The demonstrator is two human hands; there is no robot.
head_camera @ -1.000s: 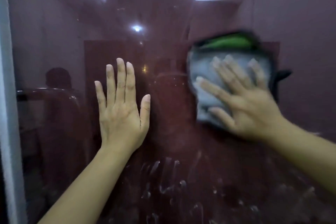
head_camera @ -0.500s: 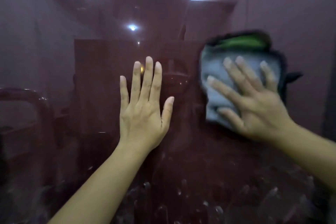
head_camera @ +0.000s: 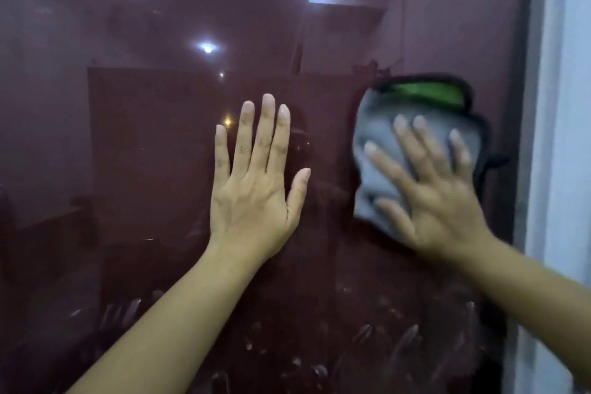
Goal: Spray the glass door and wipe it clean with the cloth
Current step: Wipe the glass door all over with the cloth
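The dark glass door (head_camera: 144,144) fills the view and reflects ceiling lights. My right hand (head_camera: 438,198) presses a folded grey cloth (head_camera: 377,150) with a black edge and a green patch flat against the glass, near the door's right side. The hand is blurred with motion, fingers spread over the cloth. My left hand (head_camera: 256,189) lies flat on the glass to the left of the cloth, fingers up and slightly apart, holding nothing. Smears and droplet marks (head_camera: 361,336) cover the lower glass. No spray bottle is in view.
A pale door frame (head_camera: 556,137) runs down the right edge, close to the cloth. The glass stretches wide to the left of my hands. Dim reflections of a room show in the pane.
Both hands and the cloth have shifted right across the glass. The left frame has gone out of view and the right frame has come in.
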